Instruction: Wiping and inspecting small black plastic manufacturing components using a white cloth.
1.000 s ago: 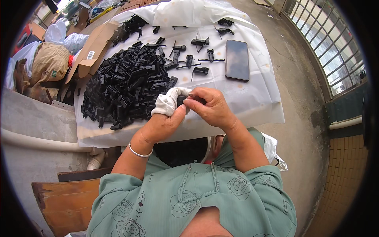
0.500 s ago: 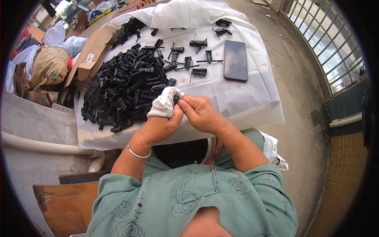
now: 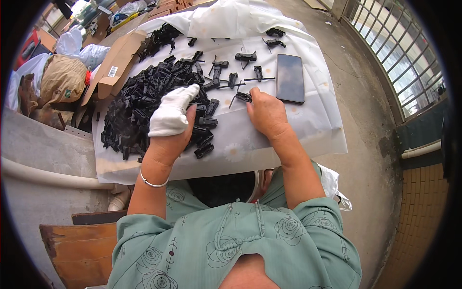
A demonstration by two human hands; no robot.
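Note:
A heap of small black plastic parts (image 3: 134,103) covers the left side of the table. Over its right edge lies my left hand (image 3: 172,113), in a white glove that leaves the thumb bare, the fingers stretched out and resting on the parts. To the right, my right hand (image 3: 266,111) is bare and pinches a black plastic part with thin prongs (image 3: 244,97), low over the sheet. Beyond it several similar parts lie apart, among them one (image 3: 246,57) and another (image 3: 258,73) with thin rods sticking out.
White plastic sheeting (image 3: 288,127) covers the table. A dark phone (image 3: 290,78) lies right of the spread parts. An opened cardboard box (image 3: 113,72) leans at the left, next to plastic bags (image 3: 91,56). Below the table edge, a round container (image 3: 221,189) sits between my knees.
My hands have come apart from their meeting point near the table front. The left has shifted left onto the heap; the right has moved forward and right to the separate parts. Several heap parts now lie nearer.

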